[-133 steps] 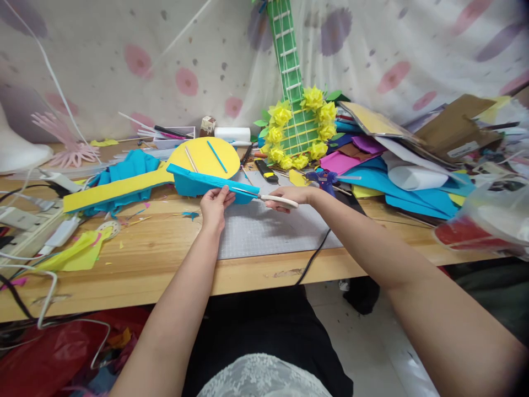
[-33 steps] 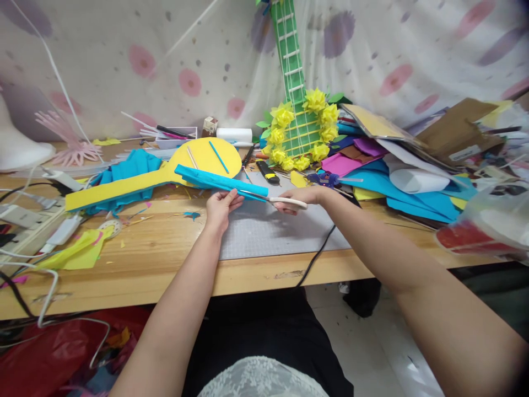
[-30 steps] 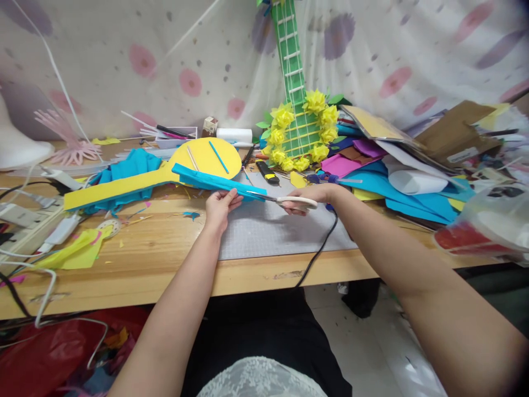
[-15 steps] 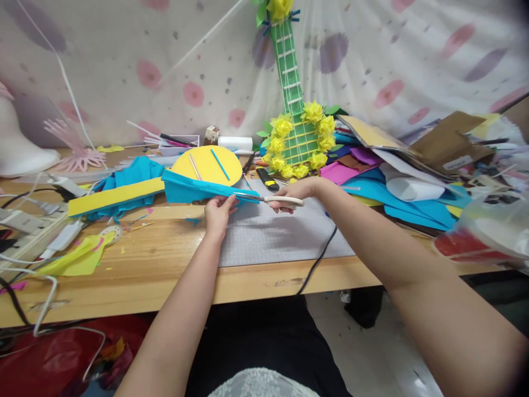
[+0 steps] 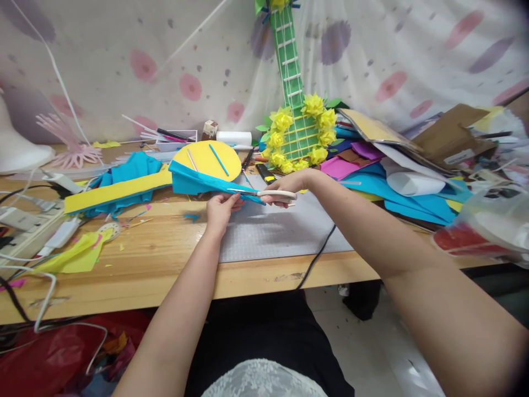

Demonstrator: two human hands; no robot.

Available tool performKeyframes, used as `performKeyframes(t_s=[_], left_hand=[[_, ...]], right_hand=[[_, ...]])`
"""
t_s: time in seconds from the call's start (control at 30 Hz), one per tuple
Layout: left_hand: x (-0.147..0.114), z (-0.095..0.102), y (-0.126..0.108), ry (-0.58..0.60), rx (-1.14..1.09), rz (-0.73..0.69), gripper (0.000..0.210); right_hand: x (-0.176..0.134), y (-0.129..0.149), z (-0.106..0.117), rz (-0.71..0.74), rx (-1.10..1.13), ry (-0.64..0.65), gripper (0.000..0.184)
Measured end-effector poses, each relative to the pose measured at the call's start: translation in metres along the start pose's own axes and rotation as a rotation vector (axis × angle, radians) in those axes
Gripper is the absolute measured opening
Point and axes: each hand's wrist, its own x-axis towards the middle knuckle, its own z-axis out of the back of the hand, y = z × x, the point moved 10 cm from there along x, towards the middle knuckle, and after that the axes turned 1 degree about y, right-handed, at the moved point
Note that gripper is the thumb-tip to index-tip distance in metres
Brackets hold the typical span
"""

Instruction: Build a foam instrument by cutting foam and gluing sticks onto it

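Note:
My left hand pinches the lower edge of a strip of blue crepe paper, holding it above the grey cutting mat. My right hand is closed round the white handles of a pair of scissors. The blades point left and lie along the blue paper, close to my left fingertips. Behind the paper rests a yellow banjo-shaped piece with a round body and a long neck; two thin sticks lie on the body.
A green paper guitar with yellow flowers leans at the back. Coloured paper sheets pile up on the right, beside a plastic bag. Power strips and cables crowd the left. A black cable hangs over the table edge.
The scissors have shifted slightly left along the blue paper, toward my left fingers. The paper's left end has risen a little. My view has tilted slightly.

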Motion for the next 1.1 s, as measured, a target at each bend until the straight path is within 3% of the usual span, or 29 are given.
performKeyframes(t_s=[0.23,0.5,0.7,0.87,1.1], left_hand=[[-0.005,-0.012,0.005,0.058,-0.068,0.057,0.027],[-0.005,-0.009,-0.003,0.066,-0.132,0.038,0.027],[-0.009,-0.021,0.004,0.151,-0.169,0.083,0.024],[-0.010,-0.024,0.011,0.155,-0.171,0.127,0.023],[-0.011,-0.025,0.010,0.160,-0.163,0.114,0.025]], right_hand=[[0.011,0.009,-0.001,0.117,-0.030,-0.091,0.055],[0.004,0.012,0.010,0.186,-0.187,-0.277,0.051],[0.003,0.004,0.003,0.161,-0.116,-0.236,0.058],[0.010,-0.002,0.000,0.182,0.001,-0.202,0.059],[0.007,-0.001,0.000,0.149,-0.030,-0.199,0.056]])
